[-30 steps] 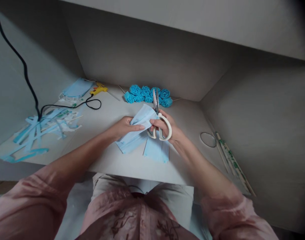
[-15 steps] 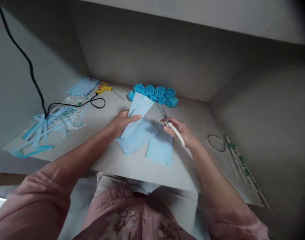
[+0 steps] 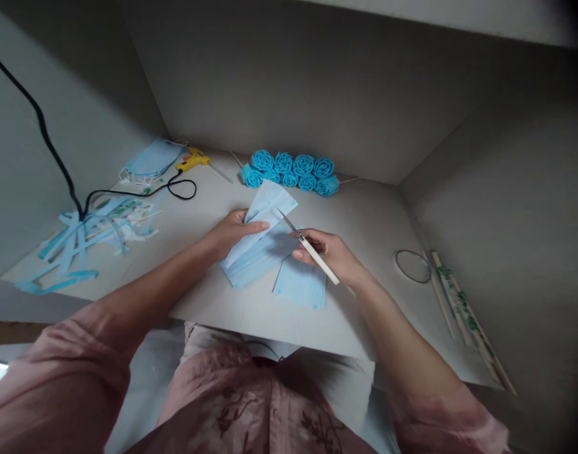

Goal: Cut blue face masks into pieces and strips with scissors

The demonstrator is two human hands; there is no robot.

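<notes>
My left hand [image 3: 236, 232] pinches a light blue face mask sheet [image 3: 272, 199] between thumb and fingers, its upper end fanned out above the table. In my right hand [image 3: 327, 251] is a pair of scissors [image 3: 320, 260] with white handles, their blades pointing up and left at the sheet's right edge. Whether the blades touch the sheet I cannot tell. Under my hands lies another blue mask sheet [image 3: 253, 261], and a smaller blue piece [image 3: 300, 284] rests to its right. Behind them stand several blue rosettes [image 3: 303, 165] on sticks in two rows.
At the back left lie a stack of masks [image 3: 154, 157] and a yellow glue gun [image 3: 193, 160] with a black cord [image 3: 45, 129]. Blue strips [image 3: 76, 246] are heaped at the left. A wire ring [image 3: 412, 266] and thin sticks [image 3: 473, 321] lie at the right.
My right hand has moved left with the scissors, bringing the blades from beyond the sheet's edge to its right side. The blades look closer together. My left hand keeps its hold.
</notes>
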